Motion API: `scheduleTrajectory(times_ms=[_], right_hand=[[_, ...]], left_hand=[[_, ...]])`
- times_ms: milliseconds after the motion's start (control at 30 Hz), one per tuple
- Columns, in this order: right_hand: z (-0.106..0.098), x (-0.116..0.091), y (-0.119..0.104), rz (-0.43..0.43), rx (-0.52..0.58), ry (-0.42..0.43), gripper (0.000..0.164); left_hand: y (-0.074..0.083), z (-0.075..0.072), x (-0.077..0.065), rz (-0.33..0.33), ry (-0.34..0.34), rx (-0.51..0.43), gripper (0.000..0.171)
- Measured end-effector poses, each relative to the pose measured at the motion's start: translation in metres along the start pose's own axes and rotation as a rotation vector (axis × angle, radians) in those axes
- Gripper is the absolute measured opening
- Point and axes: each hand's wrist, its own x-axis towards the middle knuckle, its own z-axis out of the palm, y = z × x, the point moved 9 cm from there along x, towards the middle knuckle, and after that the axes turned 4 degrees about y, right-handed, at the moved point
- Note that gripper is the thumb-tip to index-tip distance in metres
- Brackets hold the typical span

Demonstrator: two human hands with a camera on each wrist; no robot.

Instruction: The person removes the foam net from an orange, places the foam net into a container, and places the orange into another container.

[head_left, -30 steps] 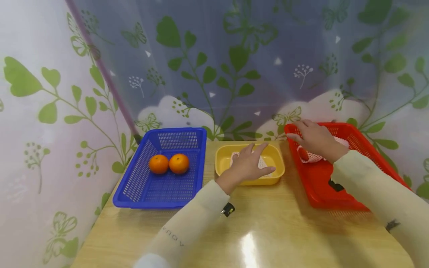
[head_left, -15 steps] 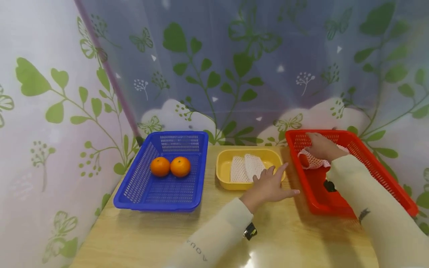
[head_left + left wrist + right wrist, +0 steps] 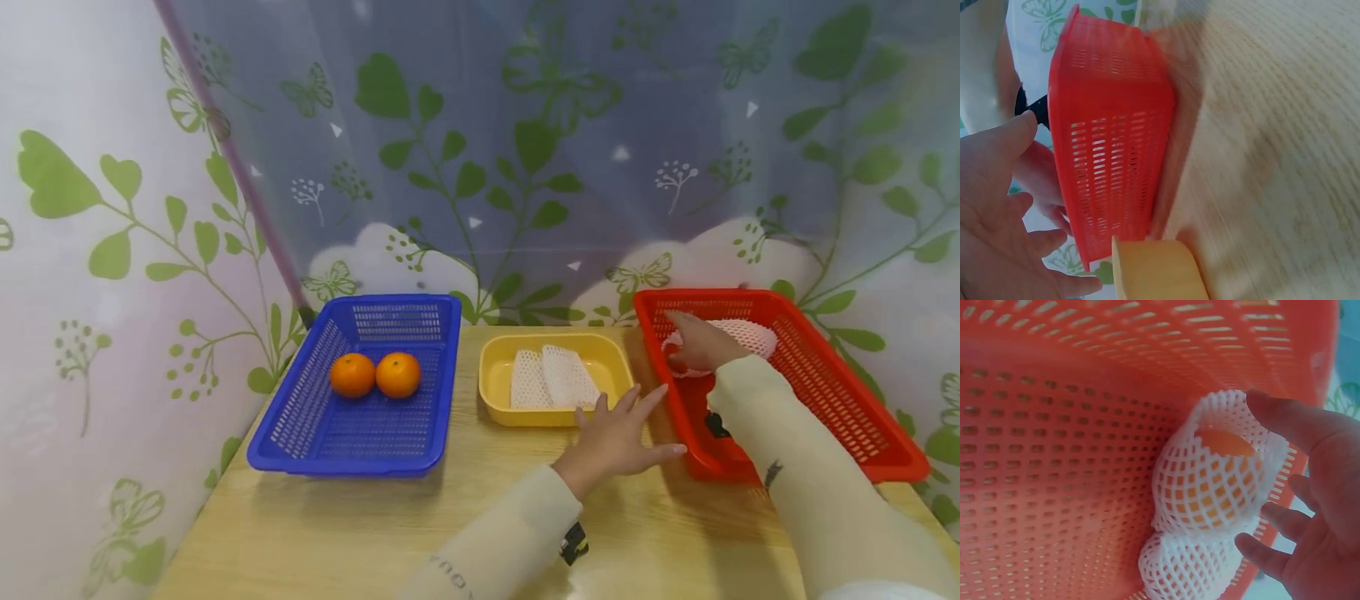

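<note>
My right hand (image 3: 705,343) reaches into the red basket (image 3: 840,408), over an orange in a white foam net (image 3: 1210,500). In the right wrist view its thumb is at the net's open end, where bare orange peel shows, and its fingers lie along the net's side without closing round it. Another foam-netted fruit (image 3: 1191,565) lies against the first. My left hand (image 3: 611,440) holds nothing; its fingers are spread in front of the yellow tray (image 3: 491,406), close to the red basket's left wall. Two flat white foam nets (image 3: 529,379) lie in the tray.
A blue basket (image 3: 360,442) stands at the left with two bare oranges, one orange (image 3: 352,375) beside the other orange (image 3: 398,375). The wooden table (image 3: 337,533) meets a leaf-patterned curtain (image 3: 420,183) behind the containers and at the left.
My left hand has moved from over the yellow tray toward the front right, uncovering the foam nets. My right hand has lowered from above the red basket's back edge to the netted orange.
</note>
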Motion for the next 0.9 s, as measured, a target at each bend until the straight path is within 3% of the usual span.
scheduleTrajectory(times_ms=[333, 533, 700, 900], right_hand=[[0.003, -0.003, -0.001, 0.014, -0.101, 0.018, 0.071], [0.004, -0.005, -0.001, 0.021, -0.126, 0.032, 0.060], [0.003, -0.006, 0.001, 0.029, -0.134, 0.033, 0.049], [0.002, -0.010, 0.005, 0.059, -0.122, 0.043, 0.057]], left_hand=[[0.001, 0.005, 0.001, 0.013, 0.015, 0.010, 0.066], [0.002, 0.010, 0.000, 0.022, 0.009, -0.044, 0.074], [0.009, 0.014, 0.000, 0.046, 0.012, -0.027, 0.076], [0.017, 0.018, -0.001, 0.072, -0.007, -0.008, 0.069]])
